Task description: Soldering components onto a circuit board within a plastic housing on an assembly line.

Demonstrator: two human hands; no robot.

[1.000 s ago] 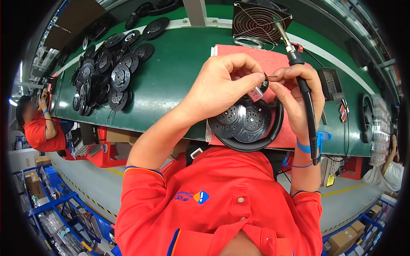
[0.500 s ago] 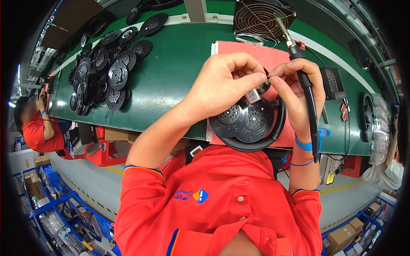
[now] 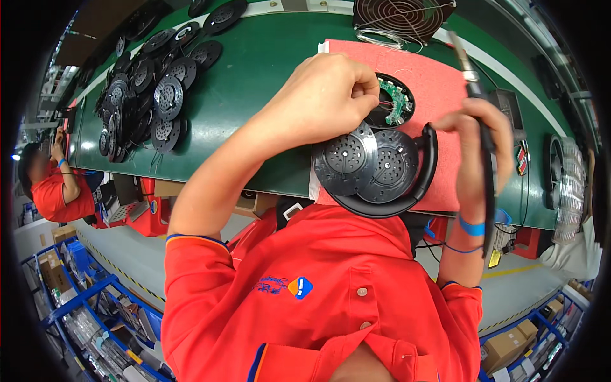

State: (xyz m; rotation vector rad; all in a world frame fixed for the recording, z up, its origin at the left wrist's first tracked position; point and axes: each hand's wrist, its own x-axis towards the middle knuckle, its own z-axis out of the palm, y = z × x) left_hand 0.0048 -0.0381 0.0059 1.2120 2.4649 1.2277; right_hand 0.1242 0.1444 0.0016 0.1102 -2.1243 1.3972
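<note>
My left hand (image 3: 334, 95) is closed in a pinch beside a round black shell with a green circuit board (image 3: 399, 102) in it. What its fingertips hold, if anything, is hidden; thin red wires show near them. In my right hand (image 3: 474, 143), blurred by motion, a soldering iron (image 3: 489, 153) lies between the fingers, its metal tip pointing away from me. Nearer me, two overlapping black discs with perforated centres (image 3: 388, 164) rest together. A thick black curved band (image 3: 420, 191) runs round their right and near sides.
A red mat (image 3: 439, 83) covers part of the green table (image 3: 254, 83). Many similar discs (image 3: 167, 99) are heaped on the left. A fan with a wire grille (image 3: 401, 19) stands at the back. On the right are a dark box (image 3: 507, 111) and stacked clear plastic trays (image 3: 565, 191).
My hands have moved apart; the right went right with the soldering iron. The circuit board now shows more fully on the mat. The grey metallic piece by the left fingers is out of sight.
</note>
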